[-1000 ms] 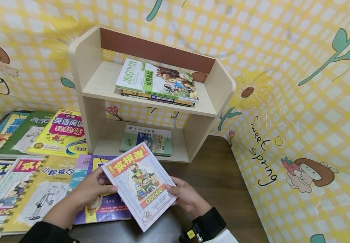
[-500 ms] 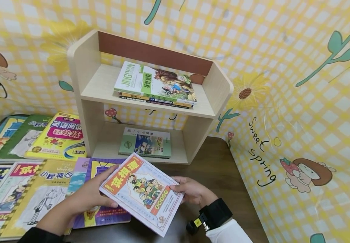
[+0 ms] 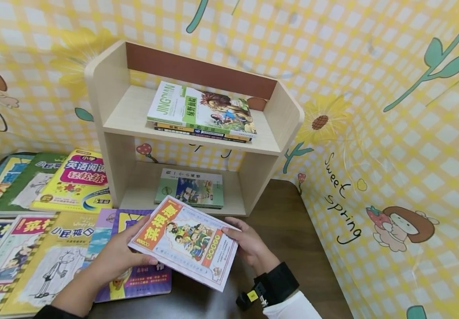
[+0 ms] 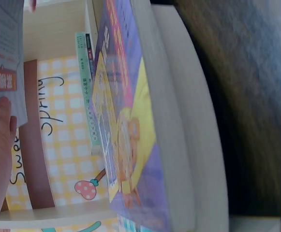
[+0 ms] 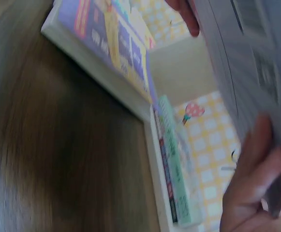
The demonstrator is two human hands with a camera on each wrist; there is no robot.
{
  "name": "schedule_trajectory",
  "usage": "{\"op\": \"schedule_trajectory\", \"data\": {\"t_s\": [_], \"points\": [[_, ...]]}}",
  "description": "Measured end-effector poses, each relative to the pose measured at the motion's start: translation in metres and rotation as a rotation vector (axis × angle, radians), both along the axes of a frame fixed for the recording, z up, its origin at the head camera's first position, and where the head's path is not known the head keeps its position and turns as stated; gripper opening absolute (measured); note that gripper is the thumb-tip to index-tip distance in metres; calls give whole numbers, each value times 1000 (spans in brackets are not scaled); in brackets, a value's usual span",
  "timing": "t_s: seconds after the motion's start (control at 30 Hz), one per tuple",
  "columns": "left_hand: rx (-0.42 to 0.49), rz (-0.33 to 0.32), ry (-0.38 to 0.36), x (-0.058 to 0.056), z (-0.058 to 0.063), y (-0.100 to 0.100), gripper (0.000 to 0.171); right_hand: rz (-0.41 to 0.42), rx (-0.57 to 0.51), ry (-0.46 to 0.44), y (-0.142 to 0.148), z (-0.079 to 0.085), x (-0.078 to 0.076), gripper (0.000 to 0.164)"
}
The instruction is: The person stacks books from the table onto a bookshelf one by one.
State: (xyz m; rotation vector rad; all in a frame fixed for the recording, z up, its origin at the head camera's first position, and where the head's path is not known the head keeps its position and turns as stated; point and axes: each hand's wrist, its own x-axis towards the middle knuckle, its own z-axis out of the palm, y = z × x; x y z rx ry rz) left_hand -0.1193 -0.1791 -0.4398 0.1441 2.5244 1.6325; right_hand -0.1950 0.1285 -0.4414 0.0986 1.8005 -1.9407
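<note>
A white book (image 3: 187, 241) with an orange title band and cartoon children on its cover is held between both hands, tilted above the table in front of the bookshelf. The left hand (image 3: 119, 252) grips its left edge, thumb at the lower edge and fingers underneath. At the right edge, the right hand (image 3: 249, 243) pinches it, thumb on the cover and fingers below. In the right wrist view the fingers (image 5: 254, 169) press against the book's underside (image 5: 246, 63). Below the left hand lies a purple book (image 3: 149, 281) on the table.
A two-tier wooden bookshelf (image 3: 114, 168) stands behind the hands. Its upper shelf bears a stack of books (image 3: 205, 110), and green books (image 3: 189, 188) lie on the lower one. Several more books, among them a yellow book (image 3: 74, 181) and a tan notebook (image 3: 54, 261), cover the table's left side.
Both hands have turned the white book counterclockwise, so its long side now slopes less steeply. Over the last half second the book has risen slightly, still held by both hands.
</note>
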Motion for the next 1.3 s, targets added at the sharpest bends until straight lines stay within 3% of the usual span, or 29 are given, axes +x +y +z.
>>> {"op": "schedule_trajectory", "data": {"t_s": [0.1, 0.2, 0.43, 0.63, 0.8, 0.9, 1.07, 1.3], "points": [[-8, 46, -13, 3, 2, 5, 113, -86, -32, 30, -5, 7, 8, 61], [3, 91, -10, 5, 6, 10, 117, -102, -105, 86, -8, 16, 18, 64], [81, 161, 36, 12, 22, 19, 117, -48, -232, 259, -13, 45, 47, 64], [105, 242, 137, 21, 35, 28, 112, 19, -246, 437, -15, 61, 66, 83], [191, 318, 234, 27, 50, 35, 108, 58, -190, 594, -14, 67, 74, 92], [243, 338, 272, 26, 63, 37, 107, 66, -127, 690, -15, 72, 74, 97], [156, 343, 351, 20, 86, 37, 106, 38, 2, 830, -17, 84, 62, 93], [109, 293, 446, -4, 120, 34, 106, 28, 54, 885, -20, 108, 33, 89]]}}
